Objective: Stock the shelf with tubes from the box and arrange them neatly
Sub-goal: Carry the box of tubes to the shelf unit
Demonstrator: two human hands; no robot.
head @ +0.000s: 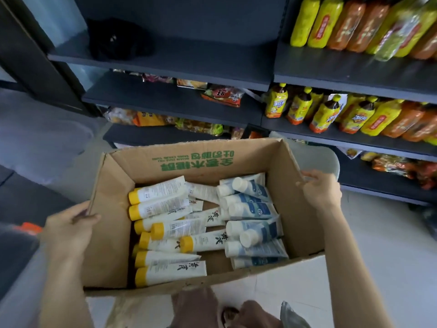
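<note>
An open cardboard box (113, 233) with green print is carried between my hands in front of dark shelves. My left hand (68, 229) grips its left wall, thumb hooked over the rim. On the right wall's top edge, my right hand (322, 189) holds on with its fingers curled over. Inside lie several white tubes with yellow caps (163, 197) on the left and several white-and-blue tubes with white caps (250, 207) on the right, all lying loosely. The dark upper shelf (189, 60) ahead is bare apart from a black object.
A black bundle (118, 39) sits on the upper left shelf. Yellow and orange drink bottles (354, 24) fill the right shelves. Snack bags (222, 94) lie on the lower left shelves. Pale floor (47, 138) stretches left; my knees (196, 306) show below the box.
</note>
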